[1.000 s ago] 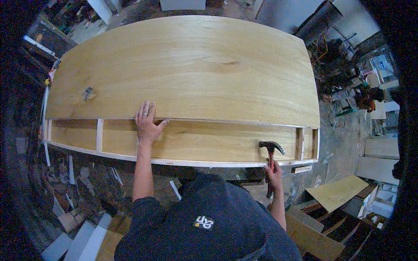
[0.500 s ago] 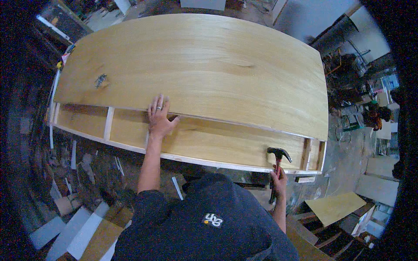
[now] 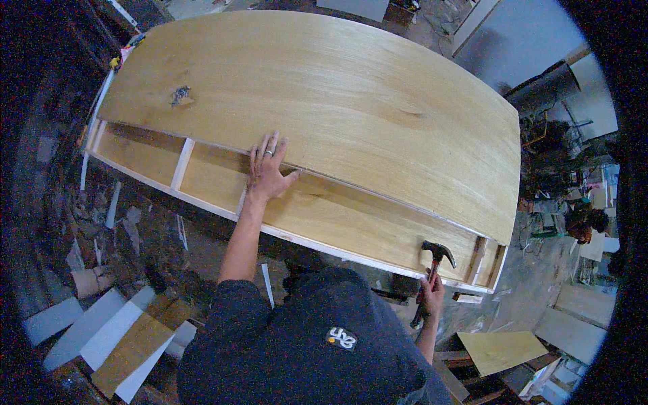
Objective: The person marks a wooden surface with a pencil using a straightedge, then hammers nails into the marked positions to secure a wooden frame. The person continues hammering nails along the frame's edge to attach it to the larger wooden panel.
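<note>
A large plywood sheet (image 3: 324, 88) lies over a long wooden frame (image 3: 310, 244), leaving the frame's near strip of compartments uncovered. My left hand (image 3: 268, 177) rests on the sheet's near edge with its fingers spread on the wood and a ring on one finger. Toward the right end of the frame, my right hand (image 3: 430, 297) is closed round the handle of a claw hammer (image 3: 439, 252). The hammer is held head up, near the frame's front rail. A small dark heap, seemingly nails (image 3: 180, 96), lies on the left part of the sheet.
White and brown board offcuts (image 3: 128, 331) lie on the floor at lower left. A yellowish panel (image 3: 503, 351) rests on wooden pieces at lower right. Another person (image 3: 586, 223) is at the far right amid clutter. Large pale boards (image 3: 516, 44) stand at the back right.
The view has turned, so the sheet and frame now slope down more to the right. My left hand stays on the sheet's edge, and my right hand still grips the hammer.
</note>
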{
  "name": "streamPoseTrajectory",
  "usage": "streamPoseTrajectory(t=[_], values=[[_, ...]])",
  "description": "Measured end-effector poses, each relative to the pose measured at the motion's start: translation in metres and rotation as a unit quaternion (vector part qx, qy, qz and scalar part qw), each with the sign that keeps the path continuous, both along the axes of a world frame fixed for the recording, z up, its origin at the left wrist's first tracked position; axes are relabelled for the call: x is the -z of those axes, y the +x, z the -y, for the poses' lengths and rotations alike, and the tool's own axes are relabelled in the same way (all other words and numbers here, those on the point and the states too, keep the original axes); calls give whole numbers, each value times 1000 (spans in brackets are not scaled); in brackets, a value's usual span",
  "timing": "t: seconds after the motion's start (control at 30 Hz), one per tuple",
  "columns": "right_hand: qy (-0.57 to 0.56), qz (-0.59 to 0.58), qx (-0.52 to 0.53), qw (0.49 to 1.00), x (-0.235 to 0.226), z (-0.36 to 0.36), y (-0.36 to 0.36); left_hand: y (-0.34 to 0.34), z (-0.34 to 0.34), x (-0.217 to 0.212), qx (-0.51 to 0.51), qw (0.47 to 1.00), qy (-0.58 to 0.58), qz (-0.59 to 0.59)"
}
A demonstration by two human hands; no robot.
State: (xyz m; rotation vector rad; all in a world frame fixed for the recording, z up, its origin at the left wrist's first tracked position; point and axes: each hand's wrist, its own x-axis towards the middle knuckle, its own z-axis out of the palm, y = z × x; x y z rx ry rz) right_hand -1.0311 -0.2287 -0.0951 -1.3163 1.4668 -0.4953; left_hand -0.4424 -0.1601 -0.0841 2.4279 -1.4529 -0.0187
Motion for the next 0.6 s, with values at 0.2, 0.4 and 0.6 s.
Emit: streamPoseTrajectory(t=[0.2,0.4,0.6], values=[[16,8,18,1000,-8,-2,4,2,1,0,4,1000,1,0],[-37,16,-9,999,4,-1,-1,4,1,0,8,1000,-16,-3],[-66,30,-19,997,25,-1,-14,3,0,-3,8,1000,-12,5]])
